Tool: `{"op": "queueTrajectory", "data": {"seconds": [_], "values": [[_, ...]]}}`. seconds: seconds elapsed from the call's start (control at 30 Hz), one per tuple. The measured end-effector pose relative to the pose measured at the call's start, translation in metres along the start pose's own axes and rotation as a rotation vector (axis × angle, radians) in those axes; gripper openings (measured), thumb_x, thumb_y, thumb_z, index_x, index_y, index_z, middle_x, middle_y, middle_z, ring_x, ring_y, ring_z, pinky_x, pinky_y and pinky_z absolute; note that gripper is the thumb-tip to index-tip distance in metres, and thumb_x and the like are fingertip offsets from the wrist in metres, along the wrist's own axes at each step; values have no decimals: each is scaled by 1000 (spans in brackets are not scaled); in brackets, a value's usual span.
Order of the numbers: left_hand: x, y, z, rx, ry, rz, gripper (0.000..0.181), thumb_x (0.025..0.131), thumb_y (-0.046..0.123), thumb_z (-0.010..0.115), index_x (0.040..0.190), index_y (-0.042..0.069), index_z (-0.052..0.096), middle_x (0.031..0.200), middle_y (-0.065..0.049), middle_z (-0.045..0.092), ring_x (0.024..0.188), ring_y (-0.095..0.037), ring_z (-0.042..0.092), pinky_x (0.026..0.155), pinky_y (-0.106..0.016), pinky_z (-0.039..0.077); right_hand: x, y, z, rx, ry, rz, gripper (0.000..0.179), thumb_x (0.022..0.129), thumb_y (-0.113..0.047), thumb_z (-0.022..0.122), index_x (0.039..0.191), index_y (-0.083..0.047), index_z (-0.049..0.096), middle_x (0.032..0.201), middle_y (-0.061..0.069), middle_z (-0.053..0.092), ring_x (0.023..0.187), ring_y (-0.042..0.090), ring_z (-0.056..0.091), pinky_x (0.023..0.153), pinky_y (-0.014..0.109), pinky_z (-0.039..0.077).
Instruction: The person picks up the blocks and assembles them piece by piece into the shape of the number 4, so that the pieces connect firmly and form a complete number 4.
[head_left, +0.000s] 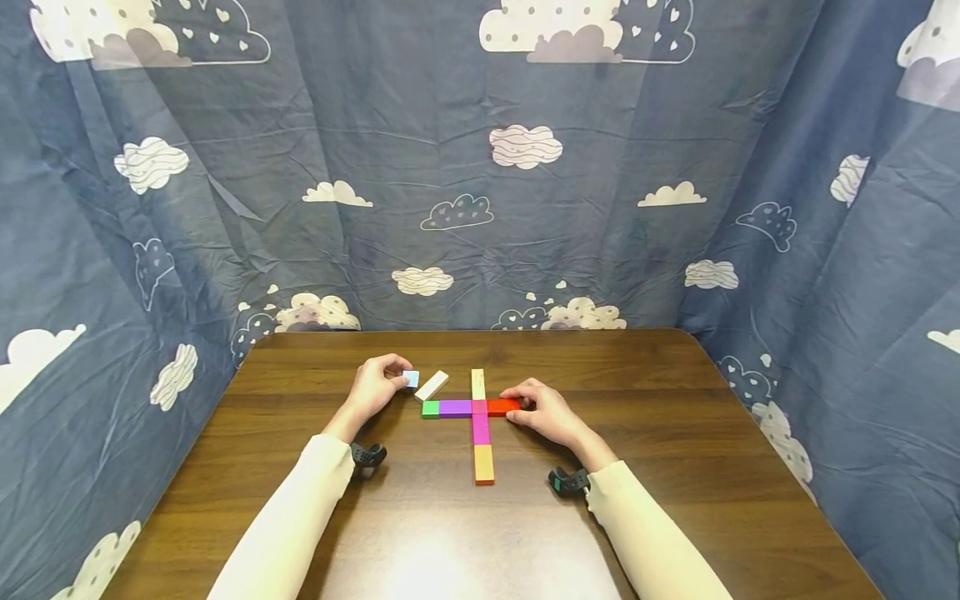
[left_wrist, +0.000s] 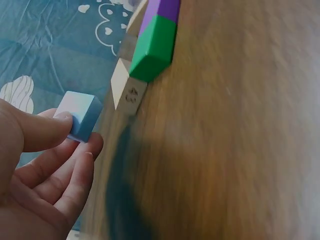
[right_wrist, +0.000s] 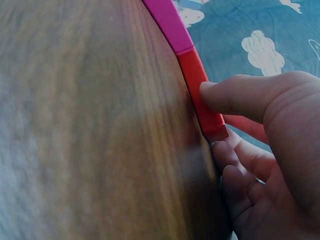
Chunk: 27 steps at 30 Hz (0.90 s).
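My left hand (head_left: 373, 388) pinches a small light-blue block (left_wrist: 80, 112) between thumb and fingers. Just right of it, a plain wooden block (head_left: 432, 386) lies at a slant, with the number 43 on its end in the left wrist view. A cross of blocks lies on the table: a green block (head_left: 431, 410) and a purple block (head_left: 455, 408) form its left arm, a pale wooden block (head_left: 477, 382) its top, magenta (head_left: 481, 427) its middle and an orange block (head_left: 484, 464) its foot. My right hand (head_left: 553, 414) grips the red block (right_wrist: 200, 92) of the right arm.
All the blocks are on a brown wooden table (head_left: 637, 392). Behind and along both sides hangs a blue curtain (head_left: 420, 100) with cloud prints. Each wrist wears a black band, the left band (head_left: 368, 455) and the right band (head_left: 567, 482).
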<state>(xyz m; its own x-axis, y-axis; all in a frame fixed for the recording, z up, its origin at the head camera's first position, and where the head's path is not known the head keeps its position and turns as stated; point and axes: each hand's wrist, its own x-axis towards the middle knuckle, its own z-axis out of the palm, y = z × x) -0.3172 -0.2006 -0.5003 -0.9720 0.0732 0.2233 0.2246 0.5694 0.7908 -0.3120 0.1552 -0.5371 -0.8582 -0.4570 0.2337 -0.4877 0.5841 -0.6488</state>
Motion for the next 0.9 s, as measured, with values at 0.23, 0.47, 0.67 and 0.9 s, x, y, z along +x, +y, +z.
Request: {"op": "queueTrajectory", "data": {"seconds": [0.23,0.47,0.67,0.9], "values": [[12,7,14,-18,34,6,17,84,-1,76,100,4,74,93,-7,73,82,-20,67,77,-35,53,-1,0,0,16,9,-16,35,84,-17,80,118,-14,74,96,1,62,85,18,56,75,32,44],[19,11,22,-32,33,-8,16,83,0,77,99,4,75,92,-7,74,83,-21,68,80,-37,54,-2,0,-2,35,6,-19,35,84,-16,80,118,-12,74,99,3,64,87,19,57,77,35,45],[25,13,26,-30,40,-1,17,84,1,77,100,4,75,94,-7,74,85,-20,69,82,-39,54,-1,0,-2,31,3,-11,35,84,-17,80,118,-13,74,99,1,63,87,19,57,76,33,44],[33,16,33,-31,26,-8,17,83,2,78,100,4,75,94,-7,75,87,-21,70,84,-39,54,-2,0,-1,31,4,-12,35,84,-15,80,118,-12,74,100,3,64,87,22,58,77,38,46]]}}
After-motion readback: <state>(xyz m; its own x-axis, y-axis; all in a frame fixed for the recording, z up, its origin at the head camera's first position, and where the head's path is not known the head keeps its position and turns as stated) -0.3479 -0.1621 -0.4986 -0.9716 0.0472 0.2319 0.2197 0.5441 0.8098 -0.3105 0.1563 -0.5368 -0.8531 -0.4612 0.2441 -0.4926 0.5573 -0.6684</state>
